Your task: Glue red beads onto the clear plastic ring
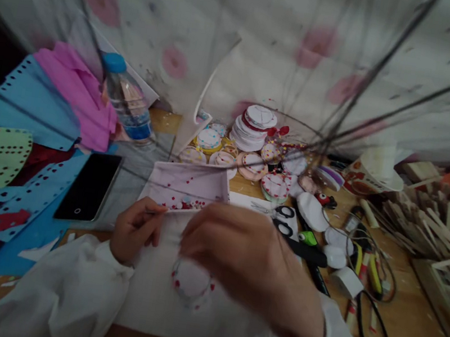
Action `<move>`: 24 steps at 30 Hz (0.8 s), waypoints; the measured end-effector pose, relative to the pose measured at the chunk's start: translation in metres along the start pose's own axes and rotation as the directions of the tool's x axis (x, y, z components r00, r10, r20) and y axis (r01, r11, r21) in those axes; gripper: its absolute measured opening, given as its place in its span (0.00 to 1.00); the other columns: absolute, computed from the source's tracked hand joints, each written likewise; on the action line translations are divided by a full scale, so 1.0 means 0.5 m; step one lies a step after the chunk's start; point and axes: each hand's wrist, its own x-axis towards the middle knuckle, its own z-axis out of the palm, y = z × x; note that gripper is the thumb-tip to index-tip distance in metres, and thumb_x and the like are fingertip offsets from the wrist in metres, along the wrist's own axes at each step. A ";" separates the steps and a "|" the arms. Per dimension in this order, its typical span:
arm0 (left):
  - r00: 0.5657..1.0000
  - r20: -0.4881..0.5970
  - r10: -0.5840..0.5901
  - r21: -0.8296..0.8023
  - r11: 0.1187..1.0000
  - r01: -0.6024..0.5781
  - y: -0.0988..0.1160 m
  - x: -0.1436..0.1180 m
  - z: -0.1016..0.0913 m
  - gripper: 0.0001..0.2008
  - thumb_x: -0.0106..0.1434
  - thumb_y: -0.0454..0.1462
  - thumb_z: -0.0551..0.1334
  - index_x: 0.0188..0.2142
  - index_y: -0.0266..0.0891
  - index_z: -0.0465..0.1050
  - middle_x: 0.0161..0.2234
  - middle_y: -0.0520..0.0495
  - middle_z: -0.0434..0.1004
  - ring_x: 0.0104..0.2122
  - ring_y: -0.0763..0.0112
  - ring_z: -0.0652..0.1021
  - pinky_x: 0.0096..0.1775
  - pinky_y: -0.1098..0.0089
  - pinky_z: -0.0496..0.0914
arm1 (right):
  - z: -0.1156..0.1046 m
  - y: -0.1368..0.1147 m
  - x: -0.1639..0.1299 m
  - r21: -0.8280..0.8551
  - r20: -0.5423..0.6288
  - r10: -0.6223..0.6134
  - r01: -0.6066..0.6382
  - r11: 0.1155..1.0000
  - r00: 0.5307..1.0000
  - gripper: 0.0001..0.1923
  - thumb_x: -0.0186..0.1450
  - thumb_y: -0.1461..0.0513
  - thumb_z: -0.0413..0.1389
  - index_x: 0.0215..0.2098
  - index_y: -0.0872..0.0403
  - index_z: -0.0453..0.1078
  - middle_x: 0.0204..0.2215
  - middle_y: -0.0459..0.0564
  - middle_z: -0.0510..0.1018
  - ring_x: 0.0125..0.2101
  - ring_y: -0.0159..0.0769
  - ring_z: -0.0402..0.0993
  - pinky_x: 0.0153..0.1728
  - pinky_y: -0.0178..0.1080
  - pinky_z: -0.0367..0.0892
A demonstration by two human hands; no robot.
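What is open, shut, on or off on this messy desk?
Phone: screen dark, lying flat.
Water bottle: blue cap on, tilted.
Scissors: lying flat, blades hidden.
White discs: stacked.
Left hand: pinching something thin.
Right hand: blurred, over a round bead-edged piece.

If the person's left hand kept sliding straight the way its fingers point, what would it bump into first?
The left hand points right, toward the blurred right hand. Going straight on, it would most likely meet that hand first, just above the white round piece with red dots. Depth is unclear, so it might pass under it.
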 end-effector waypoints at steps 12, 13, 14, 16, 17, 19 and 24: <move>0.999 0.041 0.007 -0.063 0.998 -0.005 0.005 -0.003 0.003 0.03 0.61 0.35 0.57 0.35 0.39 0.69 0.10 0.59 0.65 0.08 0.80 0.61 0.14 0.80 0.53 | 0.001 0.165 -0.013 -0.194 -0.200 0.336 -0.374 0.907 0.920 0.03 0.62 0.66 0.57 0.35 0.53 0.67 0.31 0.48 0.75 0.33 0.36 0.71 0.33 0.36 0.63; 0.999 0.045 0.008 -0.064 0.998 -0.006 0.006 -0.003 0.003 0.03 0.61 0.35 0.57 0.35 0.39 0.69 0.10 0.59 0.65 0.08 0.80 0.61 0.14 0.80 0.53 | 0.006 0.170 -0.011 -0.200 -0.195 0.361 -0.397 0.896 0.912 0.04 0.62 0.65 0.57 0.36 0.53 0.66 0.31 0.48 0.75 0.32 0.35 0.71 0.32 0.36 0.63; 0.999 0.044 0.011 -0.066 0.998 -0.008 0.007 -0.002 0.004 0.03 0.60 0.34 0.57 0.34 0.39 0.69 0.09 0.59 0.65 0.08 0.81 0.60 0.14 0.80 0.53 | 0.010 0.175 -0.009 -0.203 -0.187 0.383 -0.417 0.886 0.904 0.05 0.62 0.65 0.57 0.36 0.53 0.66 0.30 0.47 0.75 0.31 0.35 0.71 0.31 0.35 0.62; 0.999 0.037 0.021 -0.069 0.997 -0.019 0.008 -0.002 0.004 0.03 0.60 0.34 0.57 0.34 0.39 0.69 0.09 0.59 0.65 0.08 0.81 0.61 0.13 0.80 0.52 | 0.017 0.183 -0.007 -0.201 -0.167 0.400 -0.428 0.881 0.901 0.06 0.61 0.65 0.57 0.36 0.53 0.65 0.29 0.47 0.74 0.29 0.34 0.70 0.30 0.34 0.61; 0.999 0.030 0.029 -0.071 0.997 -0.027 0.007 -0.001 0.004 0.03 0.59 0.33 0.57 0.34 0.39 0.69 0.10 0.60 0.64 0.08 0.80 0.61 0.13 0.80 0.52 | 0.020 0.186 -0.006 -0.201 -0.157 0.394 -0.420 0.885 0.906 0.05 0.61 0.65 0.57 0.35 0.53 0.65 0.29 0.47 0.74 0.29 0.34 0.70 0.30 0.34 0.61; 0.999 0.031 0.043 -0.072 0.997 -0.041 0.004 -0.001 0.003 0.04 0.59 0.33 0.58 0.34 0.39 0.69 0.10 0.60 0.64 0.08 0.80 0.62 0.13 0.80 0.52 | 0.024 0.192 -0.007 -0.206 -0.138 0.375 -0.397 0.895 0.917 0.06 0.60 0.66 0.58 0.34 0.53 0.64 0.29 0.47 0.74 0.30 0.34 0.70 0.31 0.34 0.61; 0.997 0.054 0.047 -0.047 0.998 -0.044 -0.005 -0.003 0.000 0.05 0.59 0.32 0.57 0.35 0.40 0.68 0.11 0.60 0.65 0.09 0.80 0.63 0.14 0.80 0.54 | 0.027 0.201 -0.012 -0.245 -0.098 0.345 -0.359 0.901 0.933 0.06 0.58 0.66 0.59 0.32 0.53 0.66 0.28 0.47 0.74 0.30 0.34 0.70 0.30 0.34 0.60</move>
